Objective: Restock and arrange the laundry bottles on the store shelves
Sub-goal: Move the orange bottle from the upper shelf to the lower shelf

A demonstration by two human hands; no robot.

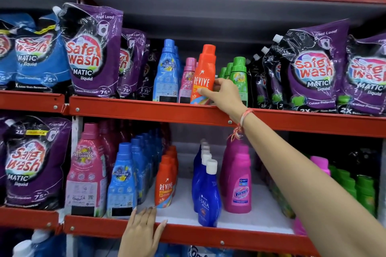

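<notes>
Nearest the camera, the left hand (pixel 142 229) lies flat on the red front edge of the lower shelf (pixel 188 233), fingers spread and holding nothing. Its fingertips touch the white shelf floor just in front of a small orange bottle (pixel 165 181).

From the lower right, a bare forearm stretches up and left across the view, with a pink-and-white thread band (pixel 243 120) around the wrist. At its end, the right hand (pixel 224 94) grips a tall orange Revive bottle (pixel 203 75) on the upper shelf (pixel 146 108). The thumb presses the front label low down and the fingers curl around the bottle's right side. The bottle stands at the shelf's front edge, tilted slightly to the right.

On the lower shelf, behind the left hand, stand rows of bottles: a large pink bottle (pixel 87 171), blue bottles (pixel 123 181), the orange row, dark blue Ujala bottles (pixel 205 190), a magenta Vanish bottle (pixel 239 181) and, far right, green bottles (pixel 363 192) partly hidden by the arm.

On the upper shelf, the Revive bottle has a small pink bottle (pixel 188 79) touching its left side, then a tall blue one (pixel 167 71). Green bottles (pixel 238 75) stand just to its right, behind the hand. Purple Safewash pouches (pixel 94 50) flank the bottles on both sides.
</notes>
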